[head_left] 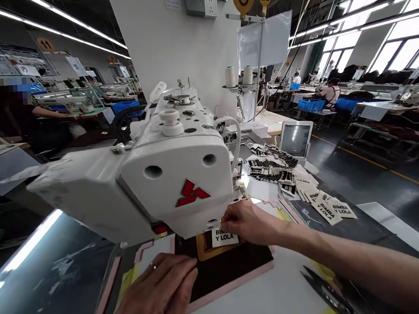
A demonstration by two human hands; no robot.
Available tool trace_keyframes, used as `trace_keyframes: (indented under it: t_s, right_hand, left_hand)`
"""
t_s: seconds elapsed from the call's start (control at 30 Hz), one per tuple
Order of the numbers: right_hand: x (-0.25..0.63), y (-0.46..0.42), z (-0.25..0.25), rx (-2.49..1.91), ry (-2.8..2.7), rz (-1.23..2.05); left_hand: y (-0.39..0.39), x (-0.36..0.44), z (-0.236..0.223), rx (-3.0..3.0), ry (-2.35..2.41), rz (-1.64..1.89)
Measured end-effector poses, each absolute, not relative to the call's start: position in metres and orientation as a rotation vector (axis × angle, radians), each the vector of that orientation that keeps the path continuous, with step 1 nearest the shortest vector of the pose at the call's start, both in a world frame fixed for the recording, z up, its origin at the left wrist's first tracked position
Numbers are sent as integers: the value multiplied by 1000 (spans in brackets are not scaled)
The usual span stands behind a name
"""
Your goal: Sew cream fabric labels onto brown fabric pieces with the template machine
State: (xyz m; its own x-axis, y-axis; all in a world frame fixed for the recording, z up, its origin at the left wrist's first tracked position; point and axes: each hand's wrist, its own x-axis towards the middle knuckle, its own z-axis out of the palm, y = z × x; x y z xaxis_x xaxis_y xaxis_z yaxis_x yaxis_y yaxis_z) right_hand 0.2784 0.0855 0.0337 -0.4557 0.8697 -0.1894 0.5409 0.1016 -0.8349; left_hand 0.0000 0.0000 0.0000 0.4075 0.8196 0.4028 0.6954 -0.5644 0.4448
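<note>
Overhanging dark panel (pixel 230 271): sewing machine (pixel 174 168).

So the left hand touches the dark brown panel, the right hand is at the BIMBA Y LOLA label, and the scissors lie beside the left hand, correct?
Not quite: in the head view the scissors lie by the right forearm. The left hand touches the dark brown panel and the right hand is at the BIMBA Y LOLA label.

Smooth and glossy, like painted metal, on the sewing machine (pixel 174 161); matt on the dark panel (pixel 234 271) and printed label (pixel 219 241); metallic on the scissors (pixel 326 289).
</note>
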Motion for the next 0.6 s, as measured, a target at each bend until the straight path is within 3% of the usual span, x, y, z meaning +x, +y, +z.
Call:
trace_keyframes:
  t_s: [0.13, 0.6]
  right_hand:
    - [266, 92, 42, -1397, -2193, 1127]
    - [276, 50, 17, -1125, -2454, 367]
  left_hand:
    - [9, -2, -5, 2876, 1173, 827]
    - [20, 13, -10, 3022, 1158, 668]
